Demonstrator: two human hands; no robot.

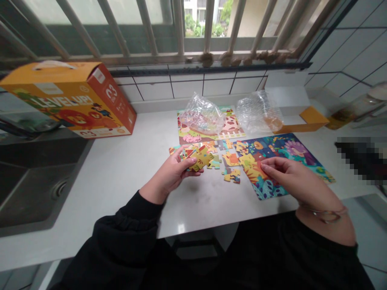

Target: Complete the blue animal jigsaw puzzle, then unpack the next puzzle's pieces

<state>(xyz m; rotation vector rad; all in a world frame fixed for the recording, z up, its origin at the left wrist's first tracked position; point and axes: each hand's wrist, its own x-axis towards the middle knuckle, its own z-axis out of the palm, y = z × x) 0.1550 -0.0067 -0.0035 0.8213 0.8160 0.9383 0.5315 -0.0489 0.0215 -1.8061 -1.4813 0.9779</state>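
Observation:
In my left hand (178, 167) is a small stack of yellow jigsaw puzzle pieces (200, 158), gripped between thumb and fingers above the counter. My right hand (282, 172) pinches an orange puzzle piece (263, 170) at the left part of a dark blue picture sheet (292, 155). Whether that piece rests on the sheet or is lifted, I cannot tell. Between the hands lie several loose puzzle pieces (231, 158), some overlapping the sheet's left edge. Behind them is a farm picture sheet (190, 138) with a pig and a spotted cow.
Crumpled clear plastic (204, 112) covers part of the farm sheet, with bubble wrap (256, 110) beside it. An opened white and orange box (298, 119) stands at the back right. The orange puzzle carton (71, 102) stands at the left behind a sink (57, 209). Barred window above.

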